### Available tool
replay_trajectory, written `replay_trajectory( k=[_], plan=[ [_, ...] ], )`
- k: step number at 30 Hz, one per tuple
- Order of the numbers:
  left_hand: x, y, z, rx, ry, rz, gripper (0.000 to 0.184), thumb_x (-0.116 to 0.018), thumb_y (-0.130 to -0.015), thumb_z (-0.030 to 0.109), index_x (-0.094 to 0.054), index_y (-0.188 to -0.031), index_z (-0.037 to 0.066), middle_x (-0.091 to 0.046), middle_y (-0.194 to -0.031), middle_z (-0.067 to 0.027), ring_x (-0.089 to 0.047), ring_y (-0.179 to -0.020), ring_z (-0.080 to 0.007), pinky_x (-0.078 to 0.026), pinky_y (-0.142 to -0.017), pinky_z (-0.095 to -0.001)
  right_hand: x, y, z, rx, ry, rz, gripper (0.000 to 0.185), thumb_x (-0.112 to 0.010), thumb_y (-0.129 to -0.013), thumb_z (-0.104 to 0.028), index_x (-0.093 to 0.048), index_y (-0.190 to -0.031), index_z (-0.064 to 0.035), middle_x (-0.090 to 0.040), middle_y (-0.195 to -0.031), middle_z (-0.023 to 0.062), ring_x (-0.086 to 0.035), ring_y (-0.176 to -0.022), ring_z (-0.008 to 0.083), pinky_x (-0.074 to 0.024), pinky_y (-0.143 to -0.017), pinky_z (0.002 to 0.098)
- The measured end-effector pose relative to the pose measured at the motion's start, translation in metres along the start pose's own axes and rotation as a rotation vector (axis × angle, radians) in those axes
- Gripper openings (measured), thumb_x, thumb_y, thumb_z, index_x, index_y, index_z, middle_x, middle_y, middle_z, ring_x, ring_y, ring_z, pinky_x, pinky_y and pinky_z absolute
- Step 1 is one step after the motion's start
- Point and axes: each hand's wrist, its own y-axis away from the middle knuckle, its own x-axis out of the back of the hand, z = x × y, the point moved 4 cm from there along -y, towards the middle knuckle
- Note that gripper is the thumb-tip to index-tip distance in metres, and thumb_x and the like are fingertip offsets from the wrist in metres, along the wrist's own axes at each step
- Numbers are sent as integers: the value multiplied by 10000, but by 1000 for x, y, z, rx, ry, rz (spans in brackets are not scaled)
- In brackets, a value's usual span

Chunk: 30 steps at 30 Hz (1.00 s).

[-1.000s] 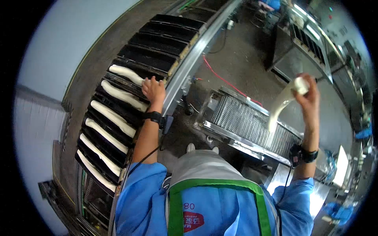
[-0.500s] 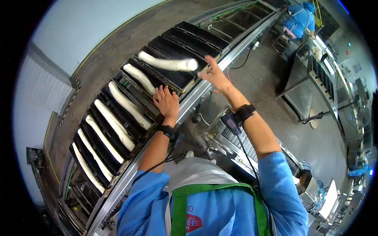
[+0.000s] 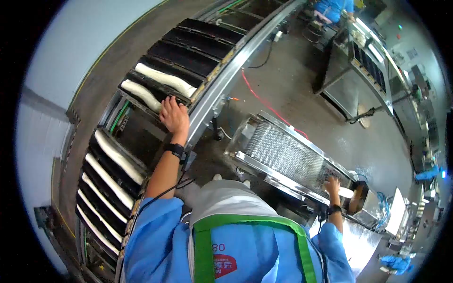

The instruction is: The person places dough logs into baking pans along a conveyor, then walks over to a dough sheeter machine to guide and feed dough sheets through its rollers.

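Note:
My left hand (image 3: 174, 115) rests with fingers spread at the near end of a dough strip (image 3: 141, 94), which lies in a long black mould. Beside it, another dough strip (image 3: 165, 79) fills the neighbouring mould. Out to the right, my right hand (image 3: 332, 185) is over the far end of the mesh conveyor (image 3: 283, 151), with its fingers around a white dough roll (image 3: 346, 193). The roll's middle is hidden under that hand. Several more dough strips (image 3: 111, 181) lie in black moulds lower left.
Dark moulds (image 3: 184, 59) without dough sit further up the metal-railed line (image 3: 236, 66). A steel box (image 3: 365, 203) stands at the mesh conveyor's end. A red cable (image 3: 264, 101) crosses the floor. At the upper right, a person in blue (image 3: 332, 8) is near a steel table (image 3: 347, 78).
The dough roll near my right hand now lies in a mould. My right hand has swung down right to another roll on the mesh conveyor. A gap has opened between the mould groups.

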Motion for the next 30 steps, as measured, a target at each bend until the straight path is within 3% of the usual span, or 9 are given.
replay_trajectory(
  k=[4,10,13,17,18,23,25,28,30],
  plan=[
    [-24,-9,2,-49,-15,-38,362,-458,-788,206,-432,-1136,109,-384,-1243,-81,-297,-1189,-249,-260,-936,-435,-10,41,10,477,-226,118,545,-664,-535,-144,-471,-1045,-128,-452,-1085,102,-363,-1079,334,-297,-909,447],
    [-44,-31,4,-277,-50,-81,408,-460,-766,196,-412,-1159,101,-302,-1297,-89,-224,-1222,-249,-210,-982,-427,15,55,-67,472,25,90,411,-681,-525,-91,-519,-903,-106,-488,-975,83,-429,-976,297,-409,-787,414],
    [-54,-33,0,-278,2,-110,413,-461,-758,195,-413,-1157,102,-302,-1296,-85,-227,-1221,-246,-208,-986,-416,46,16,-55,495,-348,311,400,-673,-547,-56,-513,-913,-35,-528,-928,153,-490,-916,288,-415,-739,368],
    [-56,-27,-1,-249,24,-139,424,-470,-748,179,-410,-1160,99,-312,-1287,-78,-239,-1214,-239,-227,-969,-419,209,44,-98,537,-1109,322,303,-585,-698,-10,-473,-980,-7,-510,-896,29,-467,-845,107,-395,-715,231],
    [-56,-27,-2,-249,11,-156,429,-475,-745,176,-408,-1161,97,-315,-1285,-75,-245,-1210,-236,-234,-962,-420,251,62,-122,599,-1150,523,251,-562,-729,-15,-477,-965,-9,-497,-873,31,-467,-811,101,-386,-707,220],
    [-60,-28,-5,-227,74,-101,428,-497,-717,181,-444,-1131,88,-375,-1240,-72,-295,-1177,-243,-256,-943,-420,364,104,-234,734,-1415,476,242,-562,-754,-127,-477,-955,-22,-508,-866,32,-490,-817,109,-392,-709,222],
    [-61,-28,-7,-215,81,-89,432,-499,-713,183,-444,-1129,84,-378,-1237,-76,-301,-1173,-244,-260,-939,-421,371,93,-295,970,-1586,349,236,-553,-754,-129,-481,-965,-54,-517,-877,30,-515,-795,120,-429,-690,230],
    [-65,-25,-12,-222,60,-70,439,-506,-701,187,-453,-1120,68,-392,-1221,-90,-316,-1163,-248,-266,-936,-424,346,80,-412,958,-1655,202,226,-547,-759,-124,-483,-962,-49,-521,-889,33,-506,-760,113,-431,-626,253],
    [-70,-23,-16,-210,111,-107,427,-506,-704,185,-462,-1110,60,-400,-1213,-97,-317,-1164,-249,-266,-937,-427,303,52,-493,1089,-1418,86,442,-576,-756,-154,-388,-1140,-40,-509,-989,95,-489,-762,120,-420,-646,257]
  ],
)
